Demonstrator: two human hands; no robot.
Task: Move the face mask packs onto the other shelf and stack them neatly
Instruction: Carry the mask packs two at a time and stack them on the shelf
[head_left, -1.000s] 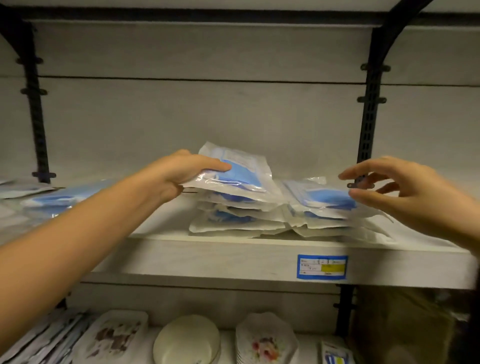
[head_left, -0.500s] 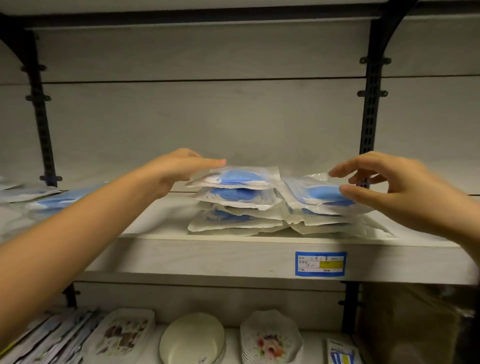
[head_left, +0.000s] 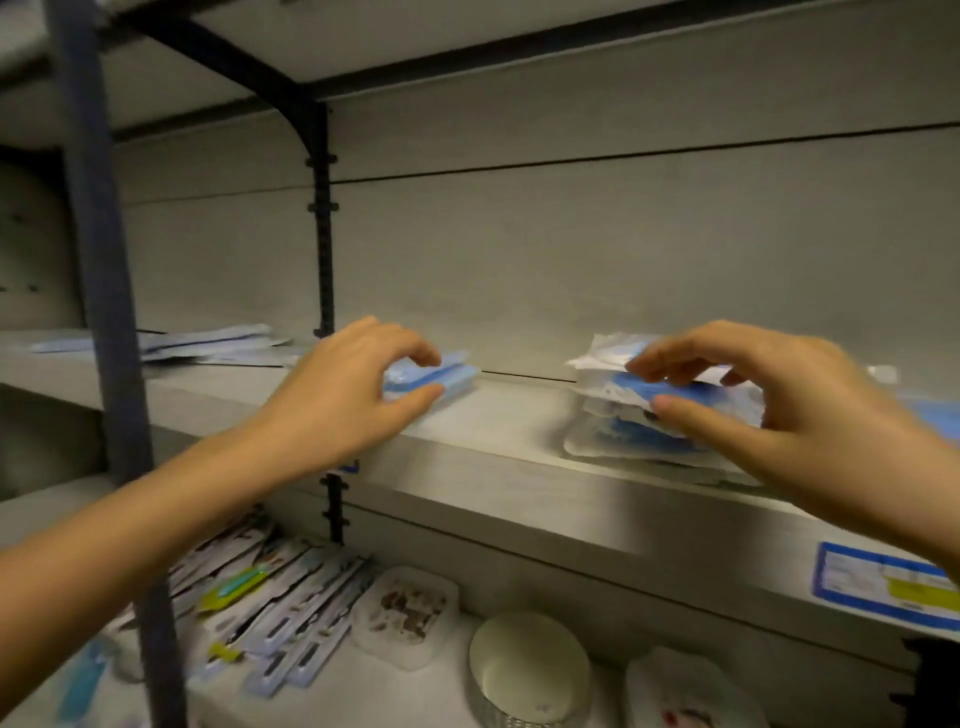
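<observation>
While your left hand (head_left: 343, 400) pinches a few blue mask packs (head_left: 441, 376) edgewise for carrying, your right hand (head_left: 769, 410) pinches the stack's (head_left: 623, 415) top pack (thumb underneath, likely peeling it free).

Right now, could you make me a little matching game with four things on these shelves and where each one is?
Things:
1. left hand
2. right hand
3. round white bowl
4. blue-and-yellow label

Places:
A. on the shelf's front edge
B. on the lower shelf
C. pinching a single blue mask pack
D. on the stack of mask packs

Pairs: 1-C, 2-D, 3-B, 4-A
</observation>
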